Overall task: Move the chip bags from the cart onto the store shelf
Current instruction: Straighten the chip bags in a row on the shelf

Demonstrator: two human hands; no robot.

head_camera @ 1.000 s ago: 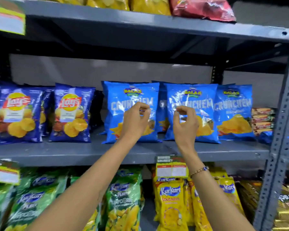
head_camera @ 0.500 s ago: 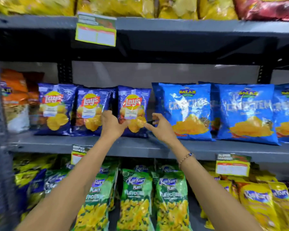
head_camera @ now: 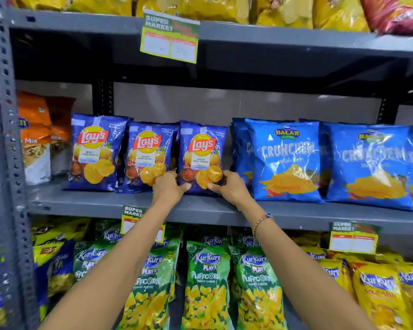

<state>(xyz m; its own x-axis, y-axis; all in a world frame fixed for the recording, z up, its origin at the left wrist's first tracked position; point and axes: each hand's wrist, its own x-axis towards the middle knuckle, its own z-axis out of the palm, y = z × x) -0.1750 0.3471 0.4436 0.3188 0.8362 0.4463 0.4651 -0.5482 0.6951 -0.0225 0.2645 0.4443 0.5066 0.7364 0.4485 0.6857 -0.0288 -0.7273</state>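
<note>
Grey store shelf mid-frame: both hands pinch rightmost Lay's bag at bottom corners, left hand & right hand, fingers closed on foil.

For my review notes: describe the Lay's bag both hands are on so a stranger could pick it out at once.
Find the middle shelf, between the yellow bags above and the green Kurkure bags below. Three dark blue Lay's bags stand left of the light blue Crunchem bags. It is the rightmost Lay's bag, next to the Crunchem, with the left hand and right hand at its bottom corners.
</note>
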